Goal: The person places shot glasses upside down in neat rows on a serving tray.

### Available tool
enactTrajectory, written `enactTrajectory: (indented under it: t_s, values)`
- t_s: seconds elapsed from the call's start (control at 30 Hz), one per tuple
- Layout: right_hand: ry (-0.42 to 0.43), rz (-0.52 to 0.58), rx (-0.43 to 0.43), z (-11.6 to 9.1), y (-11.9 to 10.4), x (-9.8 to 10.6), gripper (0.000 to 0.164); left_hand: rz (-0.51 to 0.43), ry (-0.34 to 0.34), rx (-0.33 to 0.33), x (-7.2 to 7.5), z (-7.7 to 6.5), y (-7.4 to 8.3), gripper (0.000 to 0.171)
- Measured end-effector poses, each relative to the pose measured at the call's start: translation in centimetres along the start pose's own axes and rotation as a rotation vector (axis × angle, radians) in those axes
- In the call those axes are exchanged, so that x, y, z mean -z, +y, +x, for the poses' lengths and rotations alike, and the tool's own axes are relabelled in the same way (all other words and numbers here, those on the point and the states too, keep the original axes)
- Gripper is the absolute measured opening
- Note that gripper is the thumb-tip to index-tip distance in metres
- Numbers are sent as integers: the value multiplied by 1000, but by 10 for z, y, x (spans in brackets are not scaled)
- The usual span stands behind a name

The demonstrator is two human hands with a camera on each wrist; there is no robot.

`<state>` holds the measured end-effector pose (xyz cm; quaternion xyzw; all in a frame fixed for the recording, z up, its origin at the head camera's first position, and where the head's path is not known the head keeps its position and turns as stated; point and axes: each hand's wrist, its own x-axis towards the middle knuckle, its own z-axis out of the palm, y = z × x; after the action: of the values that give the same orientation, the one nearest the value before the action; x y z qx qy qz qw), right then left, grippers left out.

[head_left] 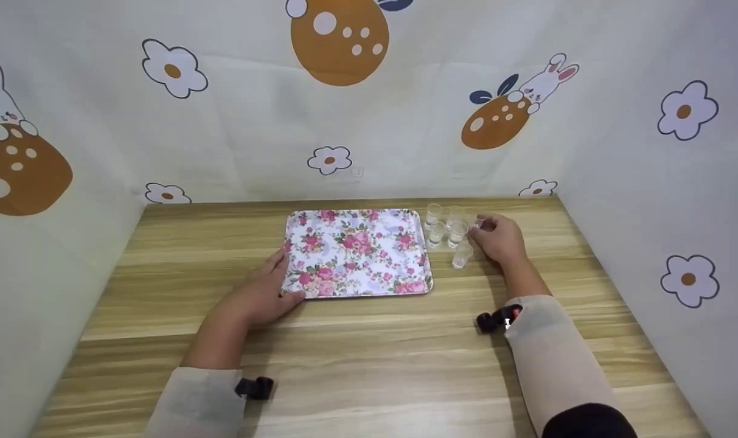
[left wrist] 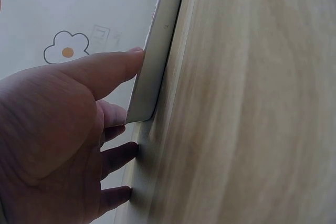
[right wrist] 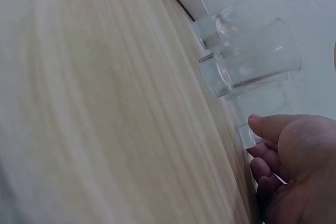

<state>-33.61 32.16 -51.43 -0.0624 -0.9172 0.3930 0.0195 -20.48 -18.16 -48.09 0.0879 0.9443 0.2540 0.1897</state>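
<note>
A white tray (head_left: 355, 252) printed with pink flowers lies on the wood-grain table. My left hand (head_left: 262, 295) holds its near left corner, thumb along the front side and fingers at the left side; in the left wrist view the thumb touches the tray wall (left wrist: 157, 61). Right of the tray stand several small clear shot glasses (head_left: 435, 234). My right hand (head_left: 499, 238) pinches the rightmost glass (head_left: 476, 224) between thumb and fingers. In the right wrist view the base of the held glass (right wrist: 245, 136) shows at the thumb tip, its upper part mostly hidden.
The nearest shot glass (head_left: 462, 255) stands in front of the others, close to my right hand. A pale cloth wall (head_left: 253, 134) with rabbit and flower prints rises behind the table (head_left: 369, 365) and along both sides.
</note>
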Motion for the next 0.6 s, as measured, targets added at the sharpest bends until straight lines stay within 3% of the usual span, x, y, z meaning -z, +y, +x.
enactTrajectory:
  t_s: [0.6]
  values:
    - [102, 173, -30, -21, -30, 15, 46, 10, -3, 7, -1, 0, -2, 95]
